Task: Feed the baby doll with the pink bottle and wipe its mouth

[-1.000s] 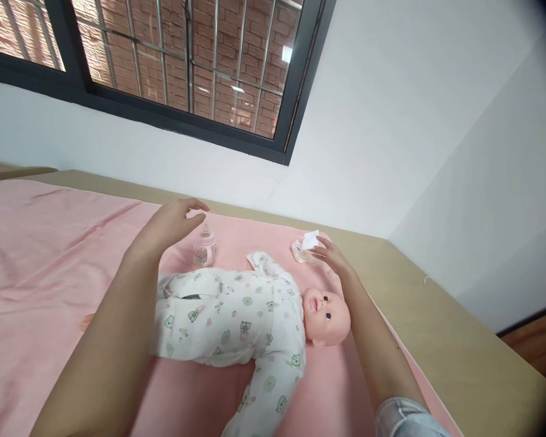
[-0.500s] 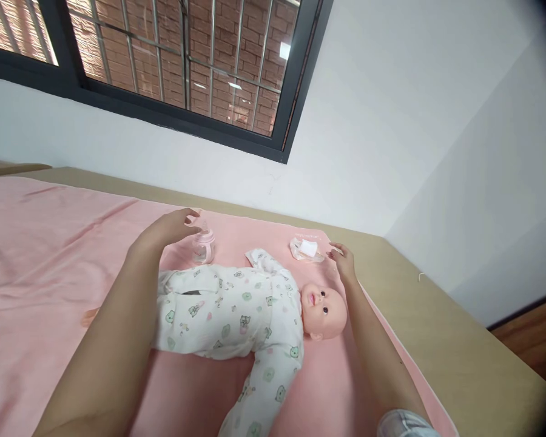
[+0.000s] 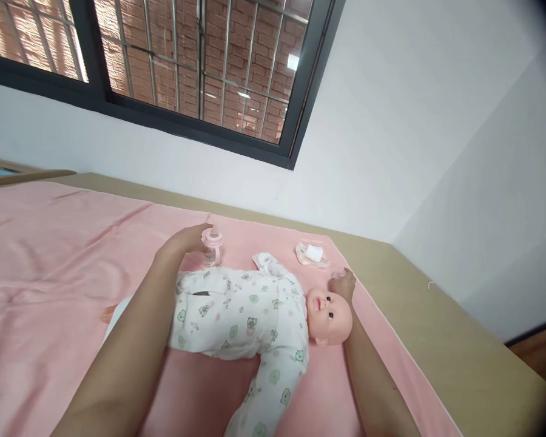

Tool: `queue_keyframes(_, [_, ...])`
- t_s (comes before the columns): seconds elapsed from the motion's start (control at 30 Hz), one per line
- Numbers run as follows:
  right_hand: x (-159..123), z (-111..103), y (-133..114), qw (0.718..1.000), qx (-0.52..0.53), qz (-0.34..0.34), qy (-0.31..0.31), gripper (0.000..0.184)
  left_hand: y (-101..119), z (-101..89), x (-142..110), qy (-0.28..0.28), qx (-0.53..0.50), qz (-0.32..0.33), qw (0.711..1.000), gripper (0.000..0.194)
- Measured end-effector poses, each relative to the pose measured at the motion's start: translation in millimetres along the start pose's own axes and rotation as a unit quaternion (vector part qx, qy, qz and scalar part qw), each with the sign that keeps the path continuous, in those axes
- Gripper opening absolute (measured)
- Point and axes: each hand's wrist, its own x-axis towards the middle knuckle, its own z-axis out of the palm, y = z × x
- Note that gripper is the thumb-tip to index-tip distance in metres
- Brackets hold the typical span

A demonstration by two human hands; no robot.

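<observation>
A baby doll [image 3: 241, 312] in a white sleepsuit with small animal prints lies on its back on the pink sheet [image 3: 200, 388], its bald head to the right. Beyond its body stands a clear baby bottle [image 3: 213, 247] with a pink collar and handle. My left hand [image 3: 186, 240] is closed around the bottle's left side, with some fingers hidden behind it. Just past the doll's head, my right hand [image 3: 343, 284] is low over the sheet, fingers curled on a small clear thing [image 3: 339, 275] whose kind I cannot make out.
A clear plastic wrapper with a white pad [image 3: 313, 253] lies between the bottle and my right hand. The sheet covers a wooden surface [image 3: 418, 315] that shows along the back and right, against a white wall [image 3: 368, 133] below a barred window [image 3: 200, 67].
My left hand has moved from above the bottle's top onto its side. My right hand has come down nearer the doll's head and closed on the small clear thing. The view has shifted slightly.
</observation>
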Motion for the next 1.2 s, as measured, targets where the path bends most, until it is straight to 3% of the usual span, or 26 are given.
queue_keyframes(0.37, [1, 1, 7, 0.999, -0.031, 0.020, -0.007, 0.073, -11, 27.7, 30, 0.013, -0.004, 0.018, 1.000, 0.050])
queue_keyframes(0.63, [1, -1, 5, 1.000, -0.010, 0.020, -0.007, 0.078, -11, 26.4, 27, 0.019, -0.012, 0.039, 0.999, 0.044])
queue_keyframes(0.8, [1, -6, 3, 0.999, 0.034, 0.034, -0.013, 0.079, -6, 18.5, 23, 0.065, -0.009, 0.016, 0.998, 0.055])
queue_keyframes(0.9, [1, -12, -2, 0.996, 0.076, 0.050, -0.020, 0.081, 8, 10.9, 15, 0.109, -0.045, 0.017, 0.993, 0.058])
queue_keyframes(1.03, [2, -24, -19, 0.987, 0.149, 0.049, -0.024, 0.081, 40, 7.1, -2, 0.141, -0.176, 0.071, 0.972, 0.066])
queue_keyframes(1.2, [0, -45, -71, 0.966, 0.251, 0.001, -0.056, 0.076, 92, 18.6, -30, 0.134, -0.265, 0.114, 0.948, 0.077])
